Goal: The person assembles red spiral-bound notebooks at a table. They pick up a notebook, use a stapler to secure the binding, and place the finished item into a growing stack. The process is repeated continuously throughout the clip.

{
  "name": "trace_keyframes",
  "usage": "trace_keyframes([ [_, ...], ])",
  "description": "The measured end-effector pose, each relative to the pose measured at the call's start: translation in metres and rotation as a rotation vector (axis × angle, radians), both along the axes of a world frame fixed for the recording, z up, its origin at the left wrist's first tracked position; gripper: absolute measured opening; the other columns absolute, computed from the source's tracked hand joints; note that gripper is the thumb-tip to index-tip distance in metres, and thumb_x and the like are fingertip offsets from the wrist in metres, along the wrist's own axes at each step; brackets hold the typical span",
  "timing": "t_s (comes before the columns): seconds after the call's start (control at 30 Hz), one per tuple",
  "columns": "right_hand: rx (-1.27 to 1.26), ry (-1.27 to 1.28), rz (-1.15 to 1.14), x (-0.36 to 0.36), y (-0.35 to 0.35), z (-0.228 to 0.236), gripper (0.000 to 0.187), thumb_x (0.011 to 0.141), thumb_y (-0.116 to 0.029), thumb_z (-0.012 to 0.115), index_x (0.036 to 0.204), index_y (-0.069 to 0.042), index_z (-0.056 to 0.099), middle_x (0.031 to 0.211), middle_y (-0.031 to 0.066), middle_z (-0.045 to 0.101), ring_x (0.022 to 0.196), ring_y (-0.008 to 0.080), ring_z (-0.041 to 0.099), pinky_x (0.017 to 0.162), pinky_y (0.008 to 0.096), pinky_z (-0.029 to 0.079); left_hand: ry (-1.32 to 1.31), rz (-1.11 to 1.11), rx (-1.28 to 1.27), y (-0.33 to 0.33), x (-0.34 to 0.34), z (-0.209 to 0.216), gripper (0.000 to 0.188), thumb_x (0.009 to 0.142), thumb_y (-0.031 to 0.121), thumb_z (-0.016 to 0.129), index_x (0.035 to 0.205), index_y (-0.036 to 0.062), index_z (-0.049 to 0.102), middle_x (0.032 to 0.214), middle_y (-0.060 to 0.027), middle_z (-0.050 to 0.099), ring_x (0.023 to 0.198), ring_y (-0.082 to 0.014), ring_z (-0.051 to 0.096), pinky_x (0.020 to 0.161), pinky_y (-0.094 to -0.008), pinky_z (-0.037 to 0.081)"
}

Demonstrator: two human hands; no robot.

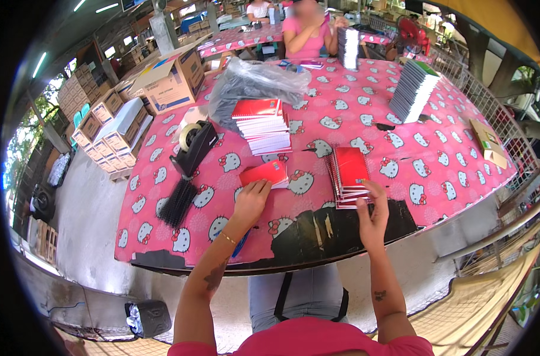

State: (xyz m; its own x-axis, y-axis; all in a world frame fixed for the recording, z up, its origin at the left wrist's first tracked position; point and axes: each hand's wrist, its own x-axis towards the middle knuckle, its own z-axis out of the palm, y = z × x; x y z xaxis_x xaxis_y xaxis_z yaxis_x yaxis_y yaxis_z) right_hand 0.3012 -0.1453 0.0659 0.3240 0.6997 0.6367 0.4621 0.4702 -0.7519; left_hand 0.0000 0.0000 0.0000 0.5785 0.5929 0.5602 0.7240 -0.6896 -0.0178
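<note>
Your left hand (250, 200) rests with fingers spread loosely on a single red notebook (264, 174) lying flat on the table (353, 127), which wears a pink cartoon-cat cloth. Your right hand (372, 215) pinches the near edge of a small fanned stack of red spiral notebooks (348, 176), just to the right of the single red notebook. Beyond that notebook, farther from you, stands a taller pile of notebooks (263, 126) with a red cover on top, and behind it a grey plastic bag (255, 83). To the left of the single notebook sits a black tape dispenser (194, 147), with a bundle of black spiral bindings (177, 202) nearer you. Far right of it leans a dark stack of notebooks (413, 90). A person in pink (305, 32) sits across the table.
</note>
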Motion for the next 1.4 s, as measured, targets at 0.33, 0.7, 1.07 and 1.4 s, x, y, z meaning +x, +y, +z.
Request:
trace_keyframes([
  [0.33,-0.251,-0.030,0.312,-0.045,-0.011,-0.033,0.047,0.083,0.001,0.074,0.127,-0.005,0.057,0.122,0.0107,0.061,0.108,0.0187,0.059,0.094,0.0326,0.046,-0.088,-0.111,-0.111,-0.093,0.038,0.047,0.049,0.076,0.010,0.066,0.124,0.0022,0.061,0.107,-0.0115,0.065,0.101,-0.0300,0.061,0.091,-0.0470,0.047],
  [0.7,-0.450,0.335,0.486,-0.043,-0.013,-0.074,0.035,0.083,0.005,0.073,0.115,-0.003,0.062,0.097,0.0066,0.067,0.090,0.0123,0.062,0.078,0.0269,0.050,0.007,0.786,0.064,-0.022,-0.170,0.002,0.033,0.081,0.012,0.067,0.112,0.0003,0.064,0.102,-0.0135,0.060,0.096,-0.0301,0.056,0.084,-0.0404,0.048],
  [1.07,-0.604,0.291,0.601,-0.051,-0.006,-0.055,0.026,0.088,0.000,0.070,0.114,-0.002,0.068,0.104,0.0028,0.066,0.088,0.0075,0.059,0.075,0.0224,0.048,-0.059,0.571,0.126,-0.059,-0.132,0.010,0.021,0.089,0.010,0.064,0.109,0.0035,0.065,0.115,-0.0123,0.062,0.087,-0.0303,0.064,0.074,-0.0399,0.054],
  [1.4,-0.568,0.221,0.586,-0.051,-0.006,-0.062,0.025,0.093,-0.006,0.067,0.117,-0.002,0.070,0.092,0.0009,0.067,0.069,0.0045,0.051,0.062,0.0205,0.041,-0.707,-0.031,-0.512,-0.134,-0.005,0.049,0.023,0.088,0.005,0.069,0.111,0.0041,0.070,0.090,-0.0130,0.067,0.073,-0.0281,0.062,0.064,-0.0361,0.051],
])
